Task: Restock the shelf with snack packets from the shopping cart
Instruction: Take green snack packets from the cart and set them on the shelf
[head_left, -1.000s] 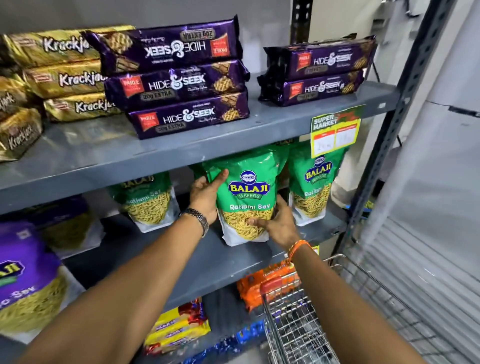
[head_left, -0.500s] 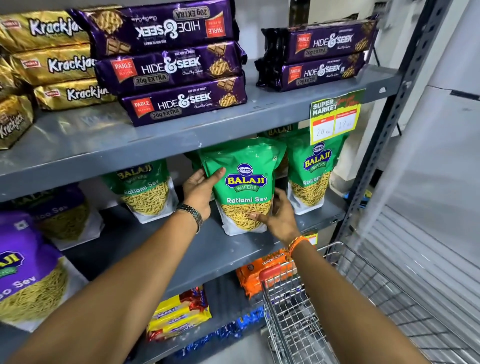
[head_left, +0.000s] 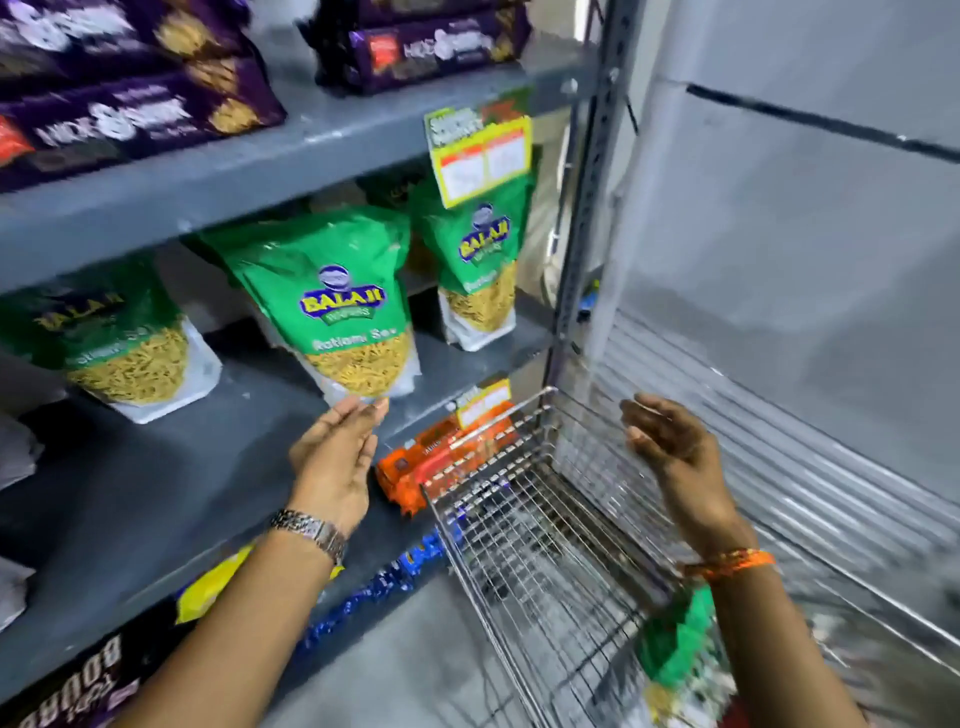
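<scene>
A green Balaji sev packet stands upright on the middle grey shelf, between two more green packets. My left hand is open, palm turned inward, its fingertips just below the middle packet's bottom edge. My right hand is open and empty above the wire shopping cart. Inside the cart, low down beside my right forearm, lies another green packet, partly hidden by the arm.
Purple Hide & Seek biscuit packs fill the top shelf. An orange pack and blue packs lie on the lower shelf behind the cart's front. A metal upright ends the rack; a grey shutter wall stands at the right.
Both hands have let go of the middle green packet, which now stands alone. My right hand swung right, over the cart. My view turned right and down.
</scene>
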